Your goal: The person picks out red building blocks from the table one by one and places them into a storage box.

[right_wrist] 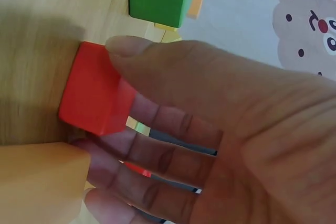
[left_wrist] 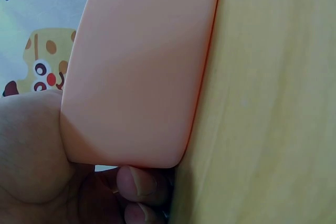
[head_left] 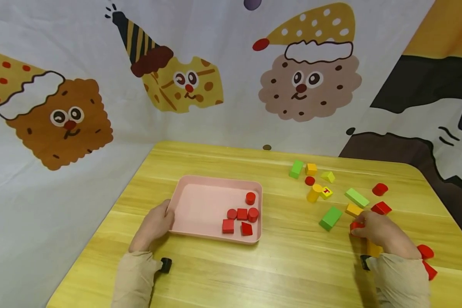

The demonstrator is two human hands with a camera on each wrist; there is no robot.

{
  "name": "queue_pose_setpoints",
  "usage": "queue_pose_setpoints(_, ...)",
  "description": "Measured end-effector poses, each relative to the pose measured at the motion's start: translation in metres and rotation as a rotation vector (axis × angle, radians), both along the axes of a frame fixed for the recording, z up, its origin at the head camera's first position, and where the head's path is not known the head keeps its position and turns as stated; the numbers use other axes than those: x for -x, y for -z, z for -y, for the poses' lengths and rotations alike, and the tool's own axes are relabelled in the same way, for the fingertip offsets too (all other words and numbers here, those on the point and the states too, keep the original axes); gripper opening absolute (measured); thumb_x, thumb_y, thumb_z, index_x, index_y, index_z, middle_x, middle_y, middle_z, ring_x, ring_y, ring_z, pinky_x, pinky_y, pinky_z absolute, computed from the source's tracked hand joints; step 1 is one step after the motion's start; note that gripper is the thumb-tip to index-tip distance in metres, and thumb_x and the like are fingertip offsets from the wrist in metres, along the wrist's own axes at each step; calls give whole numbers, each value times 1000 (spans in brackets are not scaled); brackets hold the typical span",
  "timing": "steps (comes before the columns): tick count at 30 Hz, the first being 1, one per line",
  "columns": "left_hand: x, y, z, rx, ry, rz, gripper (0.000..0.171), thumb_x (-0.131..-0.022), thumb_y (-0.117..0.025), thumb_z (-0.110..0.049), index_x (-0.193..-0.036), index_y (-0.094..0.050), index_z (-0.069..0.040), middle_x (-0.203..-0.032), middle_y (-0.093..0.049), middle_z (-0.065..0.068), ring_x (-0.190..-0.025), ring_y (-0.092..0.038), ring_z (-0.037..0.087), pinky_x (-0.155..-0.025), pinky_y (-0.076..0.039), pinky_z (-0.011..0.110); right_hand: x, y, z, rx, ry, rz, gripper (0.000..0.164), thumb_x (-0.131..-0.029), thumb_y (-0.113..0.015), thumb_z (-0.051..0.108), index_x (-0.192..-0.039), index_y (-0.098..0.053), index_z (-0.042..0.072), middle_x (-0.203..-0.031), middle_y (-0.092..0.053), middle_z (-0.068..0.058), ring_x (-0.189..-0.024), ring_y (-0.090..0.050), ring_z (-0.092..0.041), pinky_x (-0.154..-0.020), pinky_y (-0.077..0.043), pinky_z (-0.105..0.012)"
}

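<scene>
My left hand (head_left: 156, 223) grips the left end of a pink tray (head_left: 200, 203), with curled fingertips at its outer wall in the left wrist view. Several red blocks (head_left: 242, 214), square and round, lie in the tray's right part. At the right of the table, my right hand (head_left: 386, 234) pinches a red block (right_wrist: 92, 90) between thumb and fingers, low over the wood. Beside it stands an orange block (right_wrist: 42, 182), close to the fingertips. A green block (head_left: 330, 218) lies a little beyond the hand.
Several loose blocks lie farther back, among them a light green block (head_left: 356, 197), a yellow cylinder (head_left: 314, 193) and a red cylinder (head_left: 380, 189). Red pieces (head_left: 425, 251) sit right of my right forearm. A printed cloth (head_left: 231, 124) hangs behind the table.
</scene>
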State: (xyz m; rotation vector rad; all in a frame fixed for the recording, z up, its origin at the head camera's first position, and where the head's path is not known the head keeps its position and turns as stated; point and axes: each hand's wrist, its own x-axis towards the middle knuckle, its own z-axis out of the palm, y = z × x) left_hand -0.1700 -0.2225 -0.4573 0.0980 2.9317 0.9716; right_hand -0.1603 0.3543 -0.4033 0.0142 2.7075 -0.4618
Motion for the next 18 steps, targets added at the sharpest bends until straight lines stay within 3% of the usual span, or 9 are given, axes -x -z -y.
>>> queue_pose_setpoints(8, 1, 0, 0, 0, -4, 23, 30, -101, -33, -19, -121, -52, -6, -74, -55, 6, -73, -52, 23, -70, -44, 41, 2, -5, 2, -6, -15, 27, 48, -84, -68, 33, -105, -57, -9, -87, -57, -12, -77, -48, -25, -70, -45, -42)
queue_pose_setpoints(18, 0, 2, 2, 2, -4, 6, 30, -101, -34, -20, -119, -53, -6, -82, -58, 9, -78, -52, 25, -72, -45, 43, -1, -15, 9, 8, -4, 21, 49, -85, -67, 34, -108, -56, -8, -94, -59, -17, -82, -50, -28, -75, -47, -48)
